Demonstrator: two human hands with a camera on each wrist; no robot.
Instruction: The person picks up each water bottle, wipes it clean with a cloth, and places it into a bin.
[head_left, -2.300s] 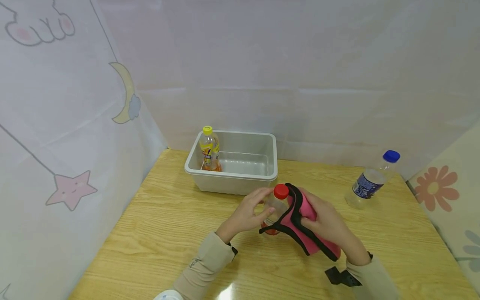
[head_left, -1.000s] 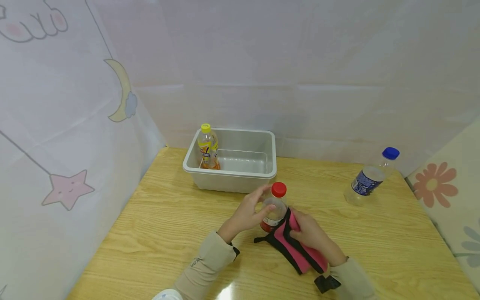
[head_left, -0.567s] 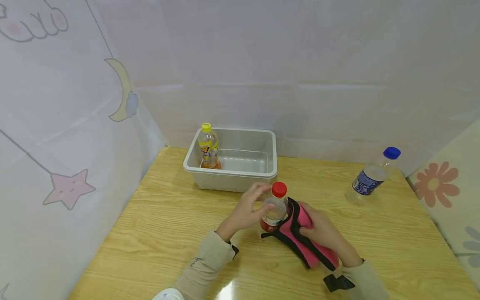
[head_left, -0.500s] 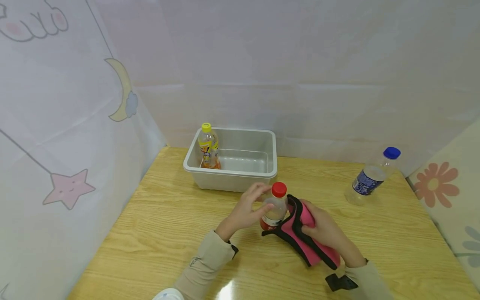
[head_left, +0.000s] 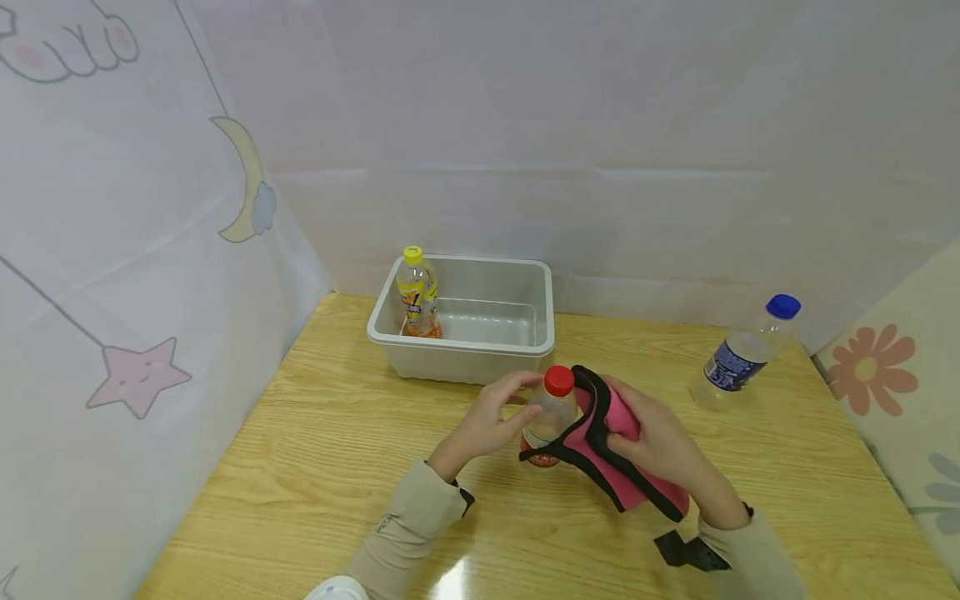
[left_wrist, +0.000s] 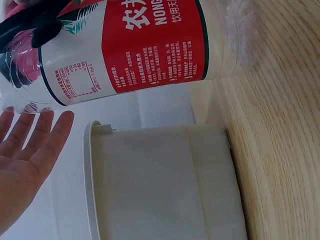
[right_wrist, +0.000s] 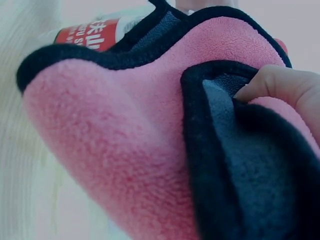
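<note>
Left hand [head_left: 491,419] clasped the red-capped bottle [head_left: 555,417] upright on the table [head_left: 337,433] near the tub [head_left: 465,362], right hand [head_left: 660,437] pinched the pink cloth [head_left: 603,467] at its side; good wiping probably called for light steadying and cloth wrapped flat round the curve.

Counter [head_left: 315,433] is yellowish wood grain, glare spot [head_left: 452,581] at near side. Pale creased sheeting [head_left: 480,125] hangs behind; left side has pink star [head_left: 139,377], yellow moon [head_left: 246,179] prints, right side red flower [head_left: 872,365].
</note>
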